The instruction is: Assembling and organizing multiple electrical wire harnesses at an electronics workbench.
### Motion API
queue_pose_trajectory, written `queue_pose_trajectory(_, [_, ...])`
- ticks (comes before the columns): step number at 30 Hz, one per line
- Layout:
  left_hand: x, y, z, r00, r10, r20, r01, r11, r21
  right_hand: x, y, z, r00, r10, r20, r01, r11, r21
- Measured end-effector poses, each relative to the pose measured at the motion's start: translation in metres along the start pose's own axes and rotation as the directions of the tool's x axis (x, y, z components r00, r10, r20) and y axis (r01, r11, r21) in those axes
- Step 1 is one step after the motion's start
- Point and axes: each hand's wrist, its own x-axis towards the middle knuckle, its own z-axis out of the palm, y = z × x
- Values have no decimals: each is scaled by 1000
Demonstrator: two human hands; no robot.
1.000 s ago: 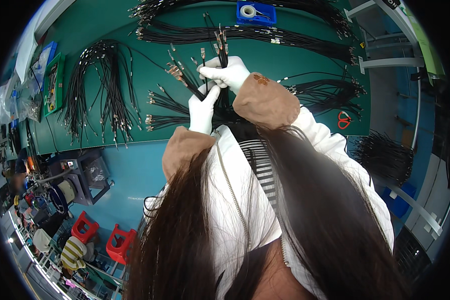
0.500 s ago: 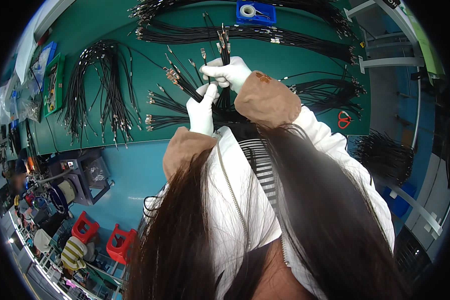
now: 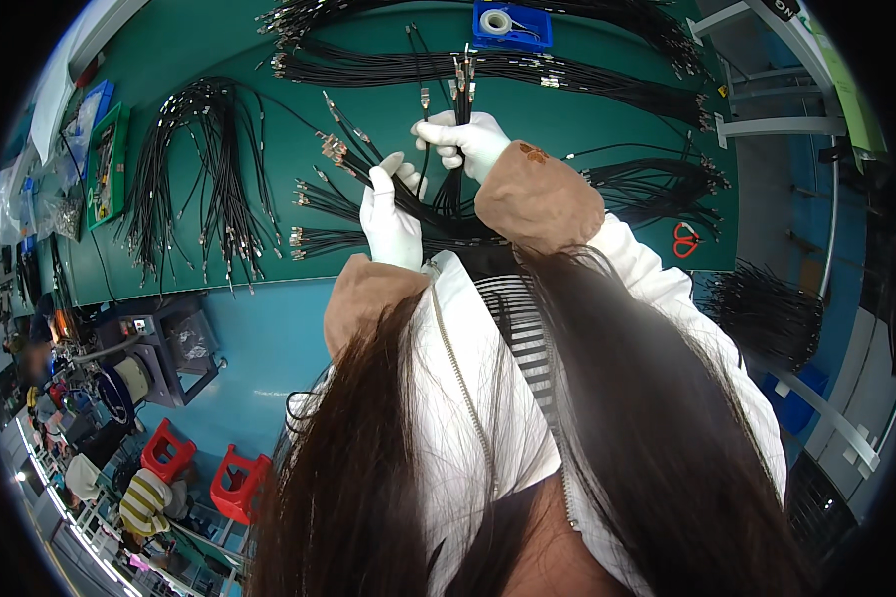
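Note:
My right hand (image 3: 468,139), in a white glove, grips an upright bunch of black cables (image 3: 462,95) with metal connector ends. Between its thumb and forefinger it also pinches a single cable (image 3: 425,102), standing just left of that bunch. Lower and to the left is my gloved left hand (image 3: 393,214). A second bundle of black cables (image 3: 346,157) runs through it, its copper-coloured connectors pointing up and left. The left thumb stands raised and the fingers curl loosely around this bundle. Lower lengths of both bunches cross between my hands and my body.
More black cables lie in a pile on the left (image 3: 204,129), a long bundle at the back (image 3: 398,66) and a bundle at right (image 3: 657,184). A blue tray (image 3: 523,42) holds a tape roll. Red-handled scissors (image 3: 685,239) lie near the green table's (image 3: 299,109) front right.
My right hand has shifted slightly right, taking the single cable away from the left bundle. My left thumb has lifted and the left fingers have loosened. The left hand has moved slightly left.

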Motion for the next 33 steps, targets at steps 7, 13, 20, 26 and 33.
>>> queue_pose_trajectory(7, [8, 1, -6, 999, -2, 54, -4, 992, 126, 1, 15, 10, 997, -77, -20, 79, 983, 166])
queue_pose_trajectory(13, [6, 0, 0, 985, 156, 71, -166, 755, 634, -7, 9, 23, 988, -89, 130, 79, 994, 76])
queue_pose_trajectory(20, [7, -4, -4, 954, 200, 223, -300, 651, 698, -7, 8, 25, 997, -73, -29, 72, 997, -20])
queue_pose_trajectory(26, [0, -13, 5, 990, 143, 0, -131, 910, 394, -6, 5, 24, 993, -60, -102, 66, 996, 52])
queue_pose_trajectory(33, [-1, -10, 4, 991, 108, -79, -84, 961, 263, -6, 13, 25, 984, -63, -164, 80, 992, 100])
